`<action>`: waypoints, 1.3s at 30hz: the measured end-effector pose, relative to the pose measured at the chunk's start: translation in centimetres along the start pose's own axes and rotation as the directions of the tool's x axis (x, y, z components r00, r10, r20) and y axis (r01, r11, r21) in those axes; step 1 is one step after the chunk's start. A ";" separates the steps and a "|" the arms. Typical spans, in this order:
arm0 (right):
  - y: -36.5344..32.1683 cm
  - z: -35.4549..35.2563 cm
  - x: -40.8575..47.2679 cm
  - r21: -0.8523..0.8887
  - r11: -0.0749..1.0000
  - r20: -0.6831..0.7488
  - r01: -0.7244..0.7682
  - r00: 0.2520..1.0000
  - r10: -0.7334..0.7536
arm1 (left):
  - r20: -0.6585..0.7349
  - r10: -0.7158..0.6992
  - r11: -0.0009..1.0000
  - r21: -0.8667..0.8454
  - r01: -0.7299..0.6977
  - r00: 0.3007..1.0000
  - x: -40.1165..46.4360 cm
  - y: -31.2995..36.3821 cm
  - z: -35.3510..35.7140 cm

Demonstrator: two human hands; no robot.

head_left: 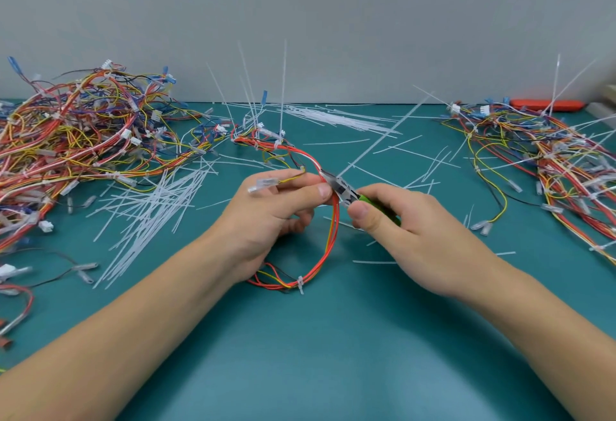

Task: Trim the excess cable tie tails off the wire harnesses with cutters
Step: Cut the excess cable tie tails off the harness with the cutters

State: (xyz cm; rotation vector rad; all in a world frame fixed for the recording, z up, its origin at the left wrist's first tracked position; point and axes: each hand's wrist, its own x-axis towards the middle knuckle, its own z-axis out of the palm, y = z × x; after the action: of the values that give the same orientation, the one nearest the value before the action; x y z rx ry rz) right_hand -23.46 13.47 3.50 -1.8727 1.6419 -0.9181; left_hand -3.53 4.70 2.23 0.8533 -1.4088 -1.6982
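Left hand (266,217): thumb and fingers pinch the red-yellow wire harness (328,247) looped above the green mat (333,354). Right hand (410,230): curled round green-handled cutters (346,192), tip at a long white tie tail (383,135). Harness piles beyond.

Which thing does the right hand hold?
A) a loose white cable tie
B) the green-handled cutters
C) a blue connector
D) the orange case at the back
B: the right hand grips the green-handled cutters, whose tip meets the long cable tie tail on the wire harness that the left hand holds.
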 end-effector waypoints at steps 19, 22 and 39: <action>0.0 0.1 -0.2 -0.122 0.992 -0.003 0.027 1.000 -0.027 | 0.031 0.016 1.000 0.024 -0.016 0.999 0.1 -0.4 -0.3; -0.2 0.1 -0.2 -0.134 0.989 -0.001 0.068 0.998 -0.069 | 0.024 0.015 1.000 0.026 -0.015 1.000 0.1 -0.4 -0.4; 0.3 1.3 0.0 -0.126 0.992 -0.061 0.012 0.998 -0.020 | 0.005 0.043 0.998 -0.036 -0.043 0.999 -0.2 -0.1 0.1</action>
State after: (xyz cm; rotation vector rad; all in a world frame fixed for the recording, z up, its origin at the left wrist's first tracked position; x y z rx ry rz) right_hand -22.66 13.38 2.44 -1.9604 1.7614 -0.9074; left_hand -3.48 4.93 2.14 0.7938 -1.3864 -1.6899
